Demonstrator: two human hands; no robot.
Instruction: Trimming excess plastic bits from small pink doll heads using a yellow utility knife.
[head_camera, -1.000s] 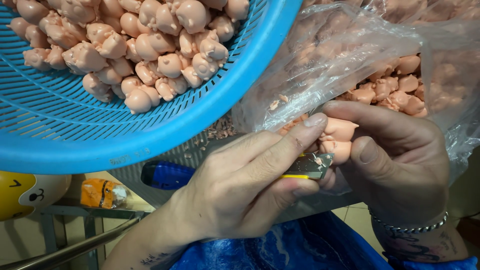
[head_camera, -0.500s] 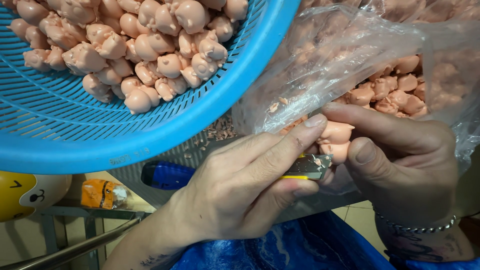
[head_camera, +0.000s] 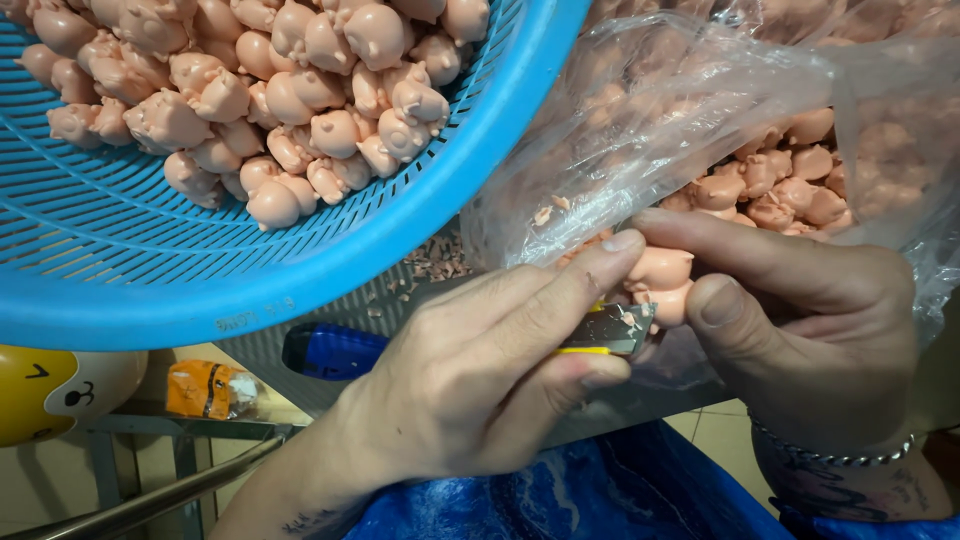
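My left hand (head_camera: 480, 380) grips a small utility knife (head_camera: 605, 332) with a yellow body, its metal blade pressed against a pink pig-shaped rubber figure (head_camera: 662, 282). My right hand (head_camera: 800, 330) pinches that figure between thumb and forefinger; a bracelet circles its wrist. Pink trimmings cling to the blade. Just behind the hands hangs a clear plastic bag (head_camera: 700, 110) full of the same pink figures.
A blue plastic basket (head_camera: 300, 270) at upper left holds several pink pig figures. Pink shavings (head_camera: 435, 262) lie on a grey tray beneath it. A blue handle (head_camera: 330, 352), a yellow toy (head_camera: 45, 390), an orange packet (head_camera: 205, 390) and blue sheeting (head_camera: 560, 495) lie lower down.
The hands stay in nearly the same place; the knife blade shifts only slightly against the figure.
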